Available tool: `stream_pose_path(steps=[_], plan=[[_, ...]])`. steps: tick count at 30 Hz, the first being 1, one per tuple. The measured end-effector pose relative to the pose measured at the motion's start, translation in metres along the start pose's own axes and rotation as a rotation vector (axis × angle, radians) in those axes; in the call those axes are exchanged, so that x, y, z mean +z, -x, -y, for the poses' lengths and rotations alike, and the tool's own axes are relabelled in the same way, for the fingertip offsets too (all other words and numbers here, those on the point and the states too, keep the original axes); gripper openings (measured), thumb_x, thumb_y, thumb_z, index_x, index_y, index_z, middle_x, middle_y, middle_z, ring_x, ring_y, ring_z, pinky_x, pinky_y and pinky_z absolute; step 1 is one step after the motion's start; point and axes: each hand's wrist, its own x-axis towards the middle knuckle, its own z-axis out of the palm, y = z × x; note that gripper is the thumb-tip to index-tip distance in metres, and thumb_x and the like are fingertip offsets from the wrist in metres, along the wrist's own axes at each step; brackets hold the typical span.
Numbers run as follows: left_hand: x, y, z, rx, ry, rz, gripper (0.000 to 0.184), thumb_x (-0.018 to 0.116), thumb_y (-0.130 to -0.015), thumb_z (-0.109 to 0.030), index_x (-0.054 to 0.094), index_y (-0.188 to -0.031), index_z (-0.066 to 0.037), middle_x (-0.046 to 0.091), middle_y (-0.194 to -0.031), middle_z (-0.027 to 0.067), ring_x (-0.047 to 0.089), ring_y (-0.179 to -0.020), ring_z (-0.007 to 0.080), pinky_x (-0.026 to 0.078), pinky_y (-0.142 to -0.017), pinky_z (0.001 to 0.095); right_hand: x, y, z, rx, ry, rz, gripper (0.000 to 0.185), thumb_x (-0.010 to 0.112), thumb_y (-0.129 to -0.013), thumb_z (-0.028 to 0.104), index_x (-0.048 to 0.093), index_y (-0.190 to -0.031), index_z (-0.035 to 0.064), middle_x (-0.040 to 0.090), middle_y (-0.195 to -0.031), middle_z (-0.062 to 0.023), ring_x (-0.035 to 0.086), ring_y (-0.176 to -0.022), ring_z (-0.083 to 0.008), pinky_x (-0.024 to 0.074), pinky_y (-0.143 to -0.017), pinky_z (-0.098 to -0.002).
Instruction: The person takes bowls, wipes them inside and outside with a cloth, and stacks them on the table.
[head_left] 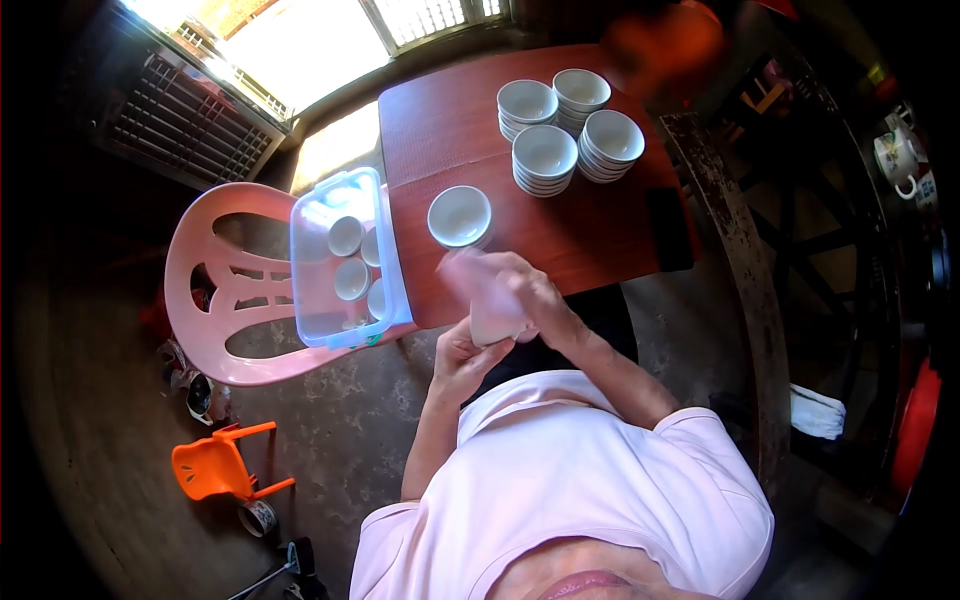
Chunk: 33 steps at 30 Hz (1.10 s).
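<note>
My left hand [462,358] grips a white bowl [490,328] by its side, just off the table's near edge. A pale pink cloth [478,280], smeared by motion, is in my right hand [528,285] and lies against the bowl, covering much of it. Right beyond my hands, a short stack of white bowls [460,217] stands on the reddish-brown table [430,140]. Farther back on the right are several taller stacks of white bowls [545,152].
A clear plastic box [316,285] with several small white cups or bowls rests on a pink chair [195,275] left of the table. An orange little chair [210,468] stands on the floor at lower left. On the right is a worn wooden bench [715,200].
</note>
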Motion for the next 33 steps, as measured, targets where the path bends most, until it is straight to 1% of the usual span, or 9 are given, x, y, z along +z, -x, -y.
stream_pose_path(steps=[4, 7, 9, 11, 13, 17, 25, 31, 33], plan=[[0.001, 0.009, 0.011, 0.113, -0.451, 0.038, 0.043, 0.069, -0.083, -0.01, 0.051, -0.122, -0.009, 0.056, -0.113, 0.0067, 0.055, -0.107, 0.0187, 0.047, -0.088, 0.0313, 0.028, 0.007, 0.044, -0.785, 1.03, 0.012, 0.026, 0.063, -0.077, 0.027, 0.068, -0.087, 0.0046, 0.061, -0.09, -0.0109, 0.056, -0.103, -0.0283, 0.0455, -0.087, -0.0363], [0.014, 0.006, -0.005, 0.103, -0.396, -0.027, 0.031, 0.072, -0.08, -0.004, 0.06, -0.109, -0.004, 0.064, -0.098, 0.0075, 0.062, -0.091, 0.0181, 0.049, -0.078, 0.0293, -0.001, -0.013, 0.029, -0.398, 0.831, 0.156, 0.019, 0.06, -0.08, 0.022, 0.068, -0.081, 0.0047, 0.062, -0.091, -0.0086, 0.059, -0.091, -0.0212, 0.0479, -0.076, -0.0294], [0.013, 0.009, -0.013, 0.026, -0.36, 0.112, 0.03, 0.072, -0.078, 0.003, 0.063, -0.106, -0.002, 0.067, -0.094, 0.0041, 0.061, -0.088, 0.0111, 0.049, -0.077, 0.0246, -0.017, -0.028, 0.027, 0.228, -0.044, 0.378, 0.023, 0.054, -0.085, 0.021, 0.067, -0.083, 0.0022, 0.062, -0.086, -0.0049, 0.058, -0.083, -0.0105, 0.0474, -0.065, -0.0275], [0.019, 0.009, -0.013, -0.013, -0.252, 0.042, 0.016, 0.069, -0.082, 0.002, 0.065, -0.097, 0.001, 0.067, -0.084, 0.0058, 0.062, -0.079, 0.0132, 0.049, -0.071, 0.0275, -0.019, -0.028, 0.021, 0.278, -0.017, 0.339, 0.018, 0.058, -0.084, 0.021, 0.068, -0.087, 0.0058, 0.064, -0.094, -0.0076, 0.061, -0.088, -0.0152, 0.0498, -0.069, -0.0288], [0.015, 0.008, -0.005, 0.01, -0.324, -0.054, 0.03, 0.071, -0.082, -0.003, 0.059, -0.109, 0.0, 0.065, -0.096, 0.0056, 0.062, -0.087, 0.0143, 0.05, -0.077, 0.0268, -0.006, -0.024, 0.009, -0.92, 1.05, 0.246, 0.017, 0.063, -0.082, 0.024, 0.07, -0.092, 0.0127, 0.065, -0.102, -0.0077, 0.063, -0.095, -0.0209, 0.0522, -0.076, -0.0348], [-0.003, 0.009, 0.001, -0.058, 0.668, 0.01, 0.056, 0.071, -0.081, -0.01, 0.042, -0.128, -0.002, 0.053, -0.121, 0.0078, 0.058, -0.105, 0.0178, 0.05, -0.089, 0.0321, 0.015, -0.008, 0.044, -0.624, 0.729, 0.341, 0.017, 0.059, -0.087, 0.018, 0.073, -0.096, 0.0173, 0.063, -0.114, -0.0087, 0.058, -0.11, -0.0254, 0.0469, -0.093, -0.0409], [-0.004, 0.003, 0.002, -0.094, 0.907, -0.1, 0.053, 0.073, -0.079, -0.013, 0.049, -0.123, 0.004, 0.06, -0.115, 0.0153, 0.062, -0.106, 0.0253, 0.051, -0.093, 0.0384, 0.034, 0.028, -0.011, -0.596, 0.468, -0.249, 0.027, 0.038, -0.1, 0.026, 0.052, -0.12, 0.0157, 0.045, -0.133, -0.0161, 0.047, -0.123, -0.0331, 0.0373, -0.104, -0.043], [0.002, 0.003, -0.008, -0.129, 0.695, 0.056, 0.062, 0.077, -0.073, -0.012, 0.047, -0.126, -0.001, 0.054, -0.124, 0.0128, 0.06, -0.109, 0.024, 0.051, -0.094, 0.0379, 0.005, -0.013, 0.052, -0.105, 0.376, 0.518, 0.026, 0.054, -0.087, 0.017, 0.07, -0.103, 0.0045, 0.063, -0.111, -0.0113, 0.06, -0.103, -0.0213, 0.0477, -0.09, -0.0342], [-0.008, 0.008, 0.006, -0.12, 0.682, 0.037, 0.049, 0.075, -0.076, -0.009, 0.055, -0.118, 0.003, 0.062, -0.114, 0.0128, 0.061, -0.106, 0.0223, 0.051, -0.09, 0.0358, 0.003, -0.009, 0.017, -0.039, 0.116, 0.252, 0.033, 0.051, -0.091, 0.026, 0.064, -0.11, 0.0035, 0.062, -0.108, -0.0112, 0.06, -0.101, -0.0199, 0.0466, -0.088, -0.0307]])
